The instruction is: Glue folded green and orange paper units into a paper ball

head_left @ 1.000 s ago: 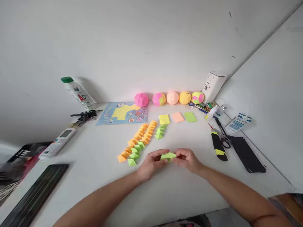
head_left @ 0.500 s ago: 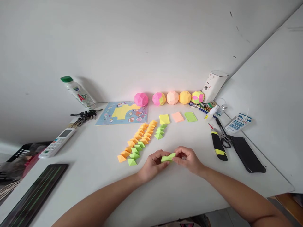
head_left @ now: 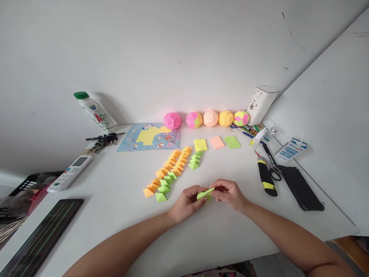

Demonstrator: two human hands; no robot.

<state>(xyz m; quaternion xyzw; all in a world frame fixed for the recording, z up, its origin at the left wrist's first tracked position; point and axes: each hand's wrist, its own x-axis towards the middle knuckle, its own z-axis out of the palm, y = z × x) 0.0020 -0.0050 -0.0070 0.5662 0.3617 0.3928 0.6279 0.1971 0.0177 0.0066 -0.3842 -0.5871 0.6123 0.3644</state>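
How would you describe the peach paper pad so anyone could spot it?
On the white table, find the row of five faceted balls by the wall. In front, the peach pad lies flat, the middle of three, between a yellow pad and a green pad.

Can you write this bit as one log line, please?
left hand: holding green paper | right hand: pinching same paper | orange pieces, green pieces: on table | paper balls: by wall

Two bare forearms reach in from the lower corners, the left toward one o'clock, the right toward eleven. The bare left hand [head_left: 186, 204] has its thumb and curled fingers closed in a pinch, and the bare right hand [head_left: 231, 195], just beside it at three o'clock, pinches with bent fingers.
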